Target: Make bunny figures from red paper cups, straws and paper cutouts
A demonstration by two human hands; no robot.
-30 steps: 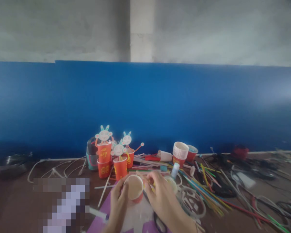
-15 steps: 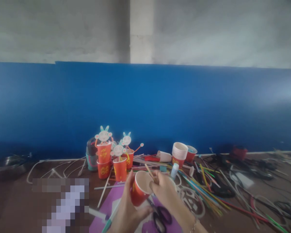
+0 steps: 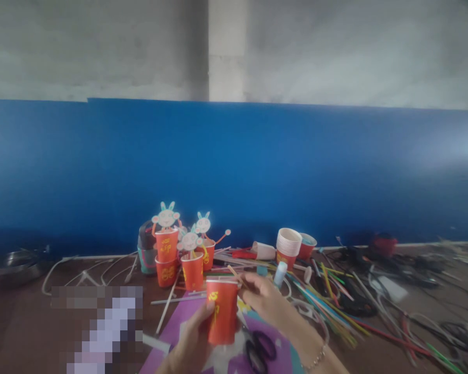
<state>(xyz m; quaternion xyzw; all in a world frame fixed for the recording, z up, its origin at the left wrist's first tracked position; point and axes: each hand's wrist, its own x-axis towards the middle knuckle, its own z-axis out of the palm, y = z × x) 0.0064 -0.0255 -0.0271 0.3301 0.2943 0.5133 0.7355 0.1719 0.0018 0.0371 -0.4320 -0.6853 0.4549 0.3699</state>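
Note:
A red paper cup (image 3: 224, 314) with yellow lettering stands nearly upright in my left hand (image 3: 195, 332), which is closed round its left side and lower part. My right hand (image 3: 263, 298) pinches a thin wooden stick (image 3: 233, 271) near the cup's right rim. Whether the stick touches the rim I cannot tell. Under the hands lies a purple sheet (image 3: 159, 358), with dark-handled scissors (image 3: 259, 350) on it just right of the cup. Behind my right hand stands a glue stick (image 3: 281, 272).
Red cups bearing paper rabbit figures (image 3: 167, 217) stand at the left. Farther back on the right are a stack of paper cups (image 3: 288, 246) and another red cup (image 3: 307, 246). Colourful sticks (image 3: 323, 306) and cables (image 3: 390, 296) litter the right side; a blue panel (image 3: 234, 166) rises behind.
The cup has turned from tilted, with its inside showing, to nearly upright with its lettering facing me. My right hand with the stick has shifted slightly to the cup's rim.

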